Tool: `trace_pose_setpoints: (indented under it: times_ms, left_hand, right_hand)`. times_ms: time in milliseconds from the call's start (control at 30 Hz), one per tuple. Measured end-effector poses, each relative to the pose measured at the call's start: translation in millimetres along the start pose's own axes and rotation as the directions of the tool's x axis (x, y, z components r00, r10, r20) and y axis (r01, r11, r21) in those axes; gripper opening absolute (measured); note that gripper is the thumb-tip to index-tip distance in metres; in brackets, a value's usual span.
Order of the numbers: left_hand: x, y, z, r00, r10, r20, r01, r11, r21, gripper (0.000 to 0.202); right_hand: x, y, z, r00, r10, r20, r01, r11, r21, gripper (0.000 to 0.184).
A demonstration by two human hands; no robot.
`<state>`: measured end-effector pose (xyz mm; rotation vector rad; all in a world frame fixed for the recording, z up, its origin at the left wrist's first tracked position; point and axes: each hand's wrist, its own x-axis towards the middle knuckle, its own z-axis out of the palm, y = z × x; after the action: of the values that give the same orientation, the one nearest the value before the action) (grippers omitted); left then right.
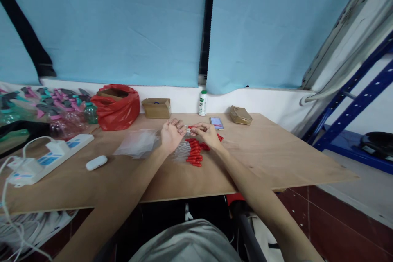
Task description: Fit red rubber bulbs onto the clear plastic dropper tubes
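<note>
Over the pile [193,153], left hand [171,134] and right hand [208,134] pinch one red-capped dropper [189,127] in fingers, plastic bag [138,144] beside, phone [216,122] behind.

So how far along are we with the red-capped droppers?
Done, apparently: a row of red-capped droppers lined up on the table. In hand: left hand and right hand pinch one dropper between them. Left: a loose red piece beside the right hand; the clear bag lies flat, seemingly unfilled.

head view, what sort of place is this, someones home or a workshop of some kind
Likely a small workshop or packing bench. A plywood table holds a pile of red-tipped tubes, a heap of spray trigger heads sits at its left end, and blue metal racking stands on the right.
</note>
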<state>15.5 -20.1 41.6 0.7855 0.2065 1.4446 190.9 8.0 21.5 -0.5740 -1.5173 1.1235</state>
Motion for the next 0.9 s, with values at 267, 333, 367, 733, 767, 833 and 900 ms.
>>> trace_pose_setpoints:
  times_ms: [267,333,367,733,767,833,900]
  left_hand:
    - [-0.4,-1.8,2.9,0.999,0.037,0.007,-0.037,0.999,0.019,0.035]
    - [-0.7,-2.4,3.4,0.999,0.036,0.004,-0.036,0.999,0.029,0.035]
    - [-0.9,-2.9,3.7,0.999,0.034,-0.002,-0.034,0.999,0.038,0.035]
    - [-1.0,0.6,3.0,1.000,0.021,0.007,-0.021,1.000,-0.007,0.034]
    - [-1.0,0.8,2.4,1.000,0.023,0.014,-0.023,1.000,-0.009,0.034]
    - [-1.0,0.4,1.1,1.000,0.020,0.018,-0.020,1.000,-0.011,0.035]
    - [-0.9,-1.0,-0.2,1.000,0.008,0.006,-0.008,1.000,-0.005,0.036]
  right_hand:
    - [-2.4,-8.2,3.6,0.999,-0.015,-0.030,0.014,0.999,-0.032,0.040]
    - [-3.1,-8.6,3.5,0.999,-0.028,-0.034,0.026,0.999,-0.040,0.039]
    - [-3.5,-8.6,3.4,0.999,-0.031,-0.032,0.030,0.998,-0.047,0.039]
    - [0.2,-4.4,3.7,0.998,-0.061,-0.023,0.059,0.995,-0.079,0.036]
    - [-0.1,-3.9,3.5,0.998,-0.069,-0.016,0.067,0.994,-0.087,0.035]
    - [-1.3,-3.3,2.6,0.996,-0.092,-0.008,0.091,0.989,-0.116,0.033]
    - [-2.9,-3.5,1.0,0.992,-0.130,-0.010,0.126,0.977,-0.171,0.032]
